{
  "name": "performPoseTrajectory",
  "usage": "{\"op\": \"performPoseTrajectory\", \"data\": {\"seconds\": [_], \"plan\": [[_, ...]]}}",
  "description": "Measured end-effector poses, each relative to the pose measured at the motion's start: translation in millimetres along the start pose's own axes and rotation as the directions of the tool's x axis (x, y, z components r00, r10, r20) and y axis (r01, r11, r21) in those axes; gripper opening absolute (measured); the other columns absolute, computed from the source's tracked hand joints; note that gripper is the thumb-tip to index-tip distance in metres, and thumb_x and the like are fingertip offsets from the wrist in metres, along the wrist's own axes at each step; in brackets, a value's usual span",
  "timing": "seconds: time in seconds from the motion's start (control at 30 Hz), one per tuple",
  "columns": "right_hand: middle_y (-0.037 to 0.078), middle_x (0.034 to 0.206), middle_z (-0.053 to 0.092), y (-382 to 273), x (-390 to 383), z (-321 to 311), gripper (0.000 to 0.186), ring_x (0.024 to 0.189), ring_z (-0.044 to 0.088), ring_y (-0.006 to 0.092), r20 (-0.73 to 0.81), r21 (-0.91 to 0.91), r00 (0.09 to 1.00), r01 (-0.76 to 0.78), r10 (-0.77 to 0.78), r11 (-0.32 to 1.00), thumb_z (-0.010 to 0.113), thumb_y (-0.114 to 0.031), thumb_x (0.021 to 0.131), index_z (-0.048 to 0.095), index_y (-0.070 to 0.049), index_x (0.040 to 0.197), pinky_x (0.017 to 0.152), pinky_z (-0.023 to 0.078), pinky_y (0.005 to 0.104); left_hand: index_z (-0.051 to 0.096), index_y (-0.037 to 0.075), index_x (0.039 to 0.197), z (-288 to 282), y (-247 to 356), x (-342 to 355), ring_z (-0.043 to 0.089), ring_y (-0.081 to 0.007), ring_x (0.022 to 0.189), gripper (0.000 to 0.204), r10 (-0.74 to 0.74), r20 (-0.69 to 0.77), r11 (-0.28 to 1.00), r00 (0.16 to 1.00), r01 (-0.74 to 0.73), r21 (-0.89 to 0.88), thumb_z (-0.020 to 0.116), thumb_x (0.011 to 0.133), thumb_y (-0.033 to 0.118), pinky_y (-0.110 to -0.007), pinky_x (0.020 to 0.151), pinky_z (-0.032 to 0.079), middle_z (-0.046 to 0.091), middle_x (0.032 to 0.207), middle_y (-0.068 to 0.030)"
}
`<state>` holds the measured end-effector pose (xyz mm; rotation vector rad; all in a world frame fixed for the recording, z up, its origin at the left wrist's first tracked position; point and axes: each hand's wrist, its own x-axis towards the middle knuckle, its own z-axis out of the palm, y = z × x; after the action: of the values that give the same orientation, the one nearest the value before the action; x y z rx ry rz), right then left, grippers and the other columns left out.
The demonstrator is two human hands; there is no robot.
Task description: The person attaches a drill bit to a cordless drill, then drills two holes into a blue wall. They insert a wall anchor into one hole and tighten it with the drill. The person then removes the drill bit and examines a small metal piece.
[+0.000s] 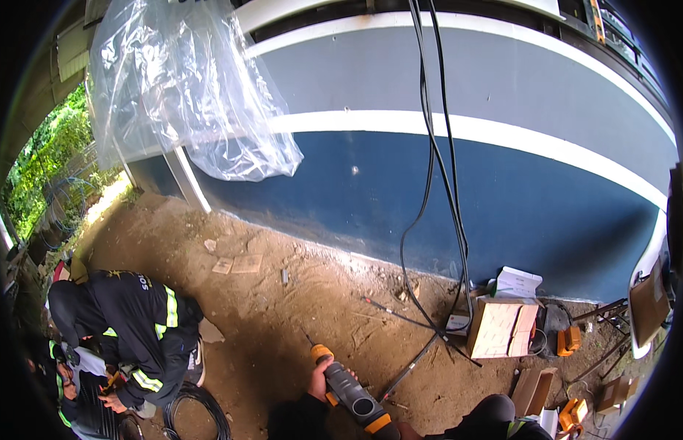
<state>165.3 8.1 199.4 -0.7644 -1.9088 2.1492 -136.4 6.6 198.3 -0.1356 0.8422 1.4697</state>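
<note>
A grey and orange power drill (352,396) is held low at the bottom centre. Its long thin bit points up and to the left, over the dirt and touching nothing. My left hand (319,379) is closed around the front of the drill, just behind the orange collar. At the lower edge, a small part of my right hand (409,432) shows beside the drill's rear end; its fingers are hidden. The dark blue lower wall (341,191) stands beyond the drill, with bare soil between.
A crouching person (136,330) in dark reflective clothing works at the left, near a coil of black cable (195,411). Black cables (448,176) hang down the wall to the ground. Cardboard boxes (499,328) and orange tools (569,340) lie right. Clear plastic sheeting (187,88) hangs upper left.
</note>
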Motion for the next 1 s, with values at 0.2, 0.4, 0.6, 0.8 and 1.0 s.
{"op": "performPoseTrajectory", "data": {"seconds": [0.2,0.4,0.6,0.8,1.0], "plan": [[0.015,0.118,0.077,-27,22,-3,0.045,0.111,0.074,0.0279,-0.009,0.016,1.000,-0.003,0.003,1.000,0.082,-0.017,0.087,0.069,-0.003,0.128,0.098,0.057,0.0408,0.058,-0.004,0.106,-15,-2,15,0.073,-0.0431,0.094,0.044,-0.027,0.038,1.000,0.999,0.027,-0.007,0.067,0.098,0.038,-0.060,0.097,0.058,0.071,0.096,-0.0258],[0.015,0.118,0.077,-95,17,-2,0.044,0.109,0.074,0.0287,-0.027,0.044,1.000,-0.010,0.012,0.999,0.082,-0.018,0.087,0.070,-0.003,0.127,0.097,0.057,0.0409,0.057,-0.005,0.108,-1,8,-5,0.072,-0.0425,0.094,0.048,-0.006,0.048,0.999,0.999,0.008,-0.053,0.070,0.098,0.039,-0.058,0.096,0.059,0.070,0.096,-0.0246],[0.015,0.117,0.076,-199,-14,11,0.044,0.108,0.074,0.0295,-0.046,0.036,0.998,-0.036,0.037,0.999,0.082,-0.018,0.087,0.070,-0.003,0.126,0.096,0.057,0.0410,0.057,-0.003,0.109,49,1,-95,0.071,-0.0429,0.092,0.045,-0.067,-0.127,0.966,0.990,0.033,-0.255,0.070,0.099,0.038,-0.059,0.094,0.059,0.068,0.095,-0.0229],[0.015,0.117,0.076,-296,-69,43,0.043,0.107,0.074,0.0303,-0.099,0.042,0.993,-0.058,0.062,0.997,0.082,-0.018,0.087,0.070,-0.003,0.126,0.095,0.057,0.0411,0.057,-0.004,0.109,122,3,-219,0.071,-0.0440,0.096,0.050,-0.162,-0.175,0.945,0.971,0.102,-0.311,0.071,0.097,0.043,-0.058,0.095,0.058,0.068,0.096,-0.0243],[0.015,0.116,0.076,-402,-166,77,0.043,0.105,0.074,0.0311,-0.169,0.002,0.985,0.014,-0.014,1.000,0.082,-0.019,0.087,0.071,-0.003,0.125,0.094,0.057,0.0412,0.059,-0.006,0.108,283,92,-323,0.069,-0.0411,0.097,0.054,-0.218,0.043,0.971,0.975,0.221,-0.092,0.065,0.098,0.047,-0.054,0.095,0.057,0.069,0.101,-0.0243]]}}
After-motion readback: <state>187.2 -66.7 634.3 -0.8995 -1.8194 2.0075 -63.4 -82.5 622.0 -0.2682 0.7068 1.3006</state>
